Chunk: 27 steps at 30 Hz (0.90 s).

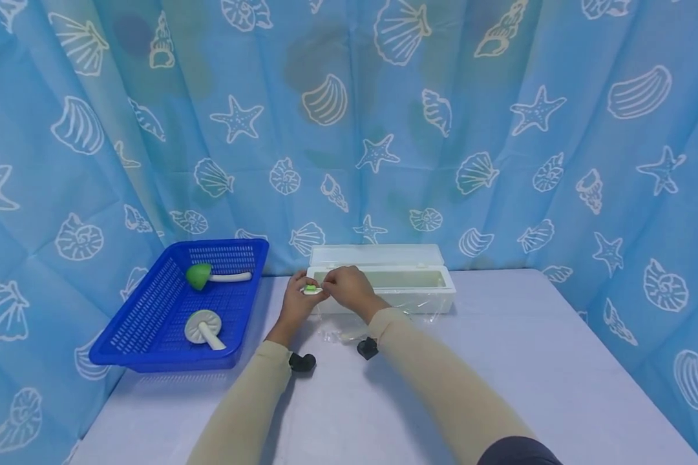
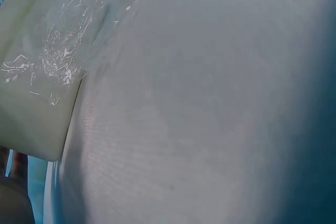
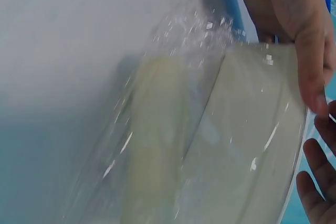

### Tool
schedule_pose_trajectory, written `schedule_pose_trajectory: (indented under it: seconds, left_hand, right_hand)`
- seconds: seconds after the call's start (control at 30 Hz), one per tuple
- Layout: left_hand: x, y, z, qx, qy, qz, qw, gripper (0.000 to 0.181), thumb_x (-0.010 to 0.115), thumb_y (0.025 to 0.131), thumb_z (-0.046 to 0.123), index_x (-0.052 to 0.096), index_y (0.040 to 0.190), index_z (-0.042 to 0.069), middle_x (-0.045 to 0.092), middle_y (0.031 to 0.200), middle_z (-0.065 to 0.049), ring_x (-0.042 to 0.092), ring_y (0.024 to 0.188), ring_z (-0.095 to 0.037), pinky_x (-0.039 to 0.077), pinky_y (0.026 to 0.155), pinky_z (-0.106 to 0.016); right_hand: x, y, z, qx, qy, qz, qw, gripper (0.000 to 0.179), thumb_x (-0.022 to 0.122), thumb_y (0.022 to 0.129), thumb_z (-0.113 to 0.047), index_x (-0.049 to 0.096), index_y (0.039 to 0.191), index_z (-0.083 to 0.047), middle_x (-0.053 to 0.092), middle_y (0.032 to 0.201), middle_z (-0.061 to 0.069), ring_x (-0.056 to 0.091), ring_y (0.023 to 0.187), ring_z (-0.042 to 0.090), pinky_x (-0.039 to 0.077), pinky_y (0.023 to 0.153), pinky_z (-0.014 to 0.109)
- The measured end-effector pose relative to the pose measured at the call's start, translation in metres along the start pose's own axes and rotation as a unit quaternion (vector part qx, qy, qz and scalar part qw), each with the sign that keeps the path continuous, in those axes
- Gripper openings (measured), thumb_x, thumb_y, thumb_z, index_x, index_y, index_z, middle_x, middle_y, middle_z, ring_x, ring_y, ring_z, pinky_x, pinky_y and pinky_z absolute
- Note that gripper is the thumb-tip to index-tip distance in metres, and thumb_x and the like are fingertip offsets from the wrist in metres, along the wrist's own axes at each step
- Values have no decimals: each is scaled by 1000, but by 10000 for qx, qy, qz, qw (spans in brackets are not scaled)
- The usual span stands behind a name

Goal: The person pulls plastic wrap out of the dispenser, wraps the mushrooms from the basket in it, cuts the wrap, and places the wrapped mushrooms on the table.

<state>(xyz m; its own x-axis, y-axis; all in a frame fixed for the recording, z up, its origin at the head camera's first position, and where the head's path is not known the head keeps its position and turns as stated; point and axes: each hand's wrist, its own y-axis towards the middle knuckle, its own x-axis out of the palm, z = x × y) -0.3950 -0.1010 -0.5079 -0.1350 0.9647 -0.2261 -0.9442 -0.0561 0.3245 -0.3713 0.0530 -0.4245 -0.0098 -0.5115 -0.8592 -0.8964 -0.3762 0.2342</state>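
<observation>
From the person's head, one camera is looking forward and down from farther back, taking in the counter (image 1: 500, 387), the blue basket (image 1: 163, 358), the white box (image 1: 407, 301) and the curtain (image 1: 384, 135) behind. The left wrist camera is looking from close by, turned sideways, with the box at its left edge. The right wrist camera is facing the box closely too. All three are sharing the box and its clear film (image 2: 58, 61).

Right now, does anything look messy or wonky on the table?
Yes, a little: the film looks crumpled and hangs loosely down the front of the box. It looks odd because it's wrinkly instead of smooth and flat. I can't see anything spilled or broken.
</observation>
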Motion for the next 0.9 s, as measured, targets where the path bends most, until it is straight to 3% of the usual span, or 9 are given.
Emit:
schedule_pose_trajectory:
  seconds: [0.17, 0.37, 0.43, 0.47, 0.63, 0.7, 0.9]
  left_hand:
    - [-2, 1, -2, 52, 115, 4, 9999, 21, 81, 76, 5, 67, 88, -4, 40, 142, -20, 33, 133, -39, 32, 106, -53]
    - [-4, 3, -6, 176, 51, -77, 9998, 17, 74, 77, -3, 68, 93, -6, 38, 142, -23, 32, 134, -41, 37, 101, -55]
    - [-5, 0, 0, 143, -64, -171, 9997, 20, 71, 78, -5, 67, 98, -8, 36, 144, -25, 31, 134, -43, 38, 100, -56]
    - [-6, -3, 6, 161, -96, -221, 9996, 22, 70, 79, -6, 67, 101, -9, 35, 144, -27, 30, 134, -44, 37, 101, -57]
    - [-7, -2, 5, 152, -254, -280, 9992, 26, 70, 78, -8, 66, 104, -14, 34, 144, -30, 31, 133, -45, 38, 99, -57]
    - [-5, 3, -7, 166, -168, -243, 9994, 24, 71, 78, -8, 68, 101, -12, 35, 144, -26, 32, 133, -42, 41, 97, -54]
    - [-6, 5, -6, 210, 195, -278, 9992, 23, 74, 78, -4, 70, 101, -6, 37, 142, -23, 32, 133, -38, 43, 96, -51]
  right_hand:
    - [10, 9, -12, 183, -168, 248, 9994, 27, 63, 96, -32, 73, 78, -15, 61, 65, -8, 54, 58, 11, 45, 55, 28]
    - [23, 19, -19, 672, -286, 280, 9969, 36, 67, 90, -43, 64, 67, -16, 54, 56, -4, 48, 51, 13, 37, 45, 29]
    - [25, 20, -20, 782, -345, 264, 9960, 38, 68, 89, -44, 61, 65, -16, 53, 55, -3, 47, 51, 14, 36, 46, 29]
    - [26, 20, -20, 804, -380, 296, 9956, 38, 68, 89, -44, 61, 65, -16, 53, 55, -3, 47, 51, 14, 36, 46, 29]
    - [27, 20, -18, 745, -425, 448, 9953, 47, 66, 87, -55, 58, 63, -16, 52, 54, -3, 48, 51, 15, 37, 48, 31]
    - [28, 21, -17, 716, -385, 495, 9955, 50, 65, 85, -59, 56, 63, -15, 51, 53, -2, 47, 51, 15, 37, 49, 31]
    - [28, 25, -14, 642, -342, 513, 9960, 47, 67, 86, -55, 55, 64, -15, 50, 54, -2, 46, 50, 15, 37, 48, 31]
